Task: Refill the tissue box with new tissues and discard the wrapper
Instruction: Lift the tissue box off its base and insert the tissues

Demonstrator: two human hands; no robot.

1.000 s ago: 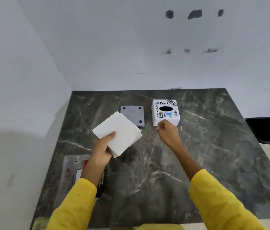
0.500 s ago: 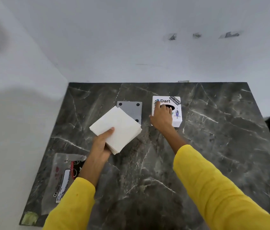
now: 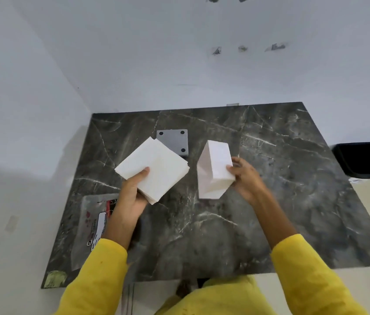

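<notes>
Left hand (image 3: 131, 196): tissue stack (image 3: 153, 165) is pinched, thumb on top, fingers hidden under it. Stack is white, square, corner-on, edges slightly fanned, held above the marble table (image 3: 293, 201). Right hand (image 3: 246, 178): tissue box (image 3: 214, 169) is gripped at its right side, tilted, lifted off the table; printed top is turned away, only plain white faces are seen, edges motion-blurred. Box is just right of the stack, not touching. Grey plate (image 3: 176, 142) with corner holes is partly covered by the stack. Wrapper (image 3: 93, 223) lies at the table's left edge, partly behind the left forearm; print unreadable. Black bin (image 3: 363, 159) is cut off at frame right.
</notes>
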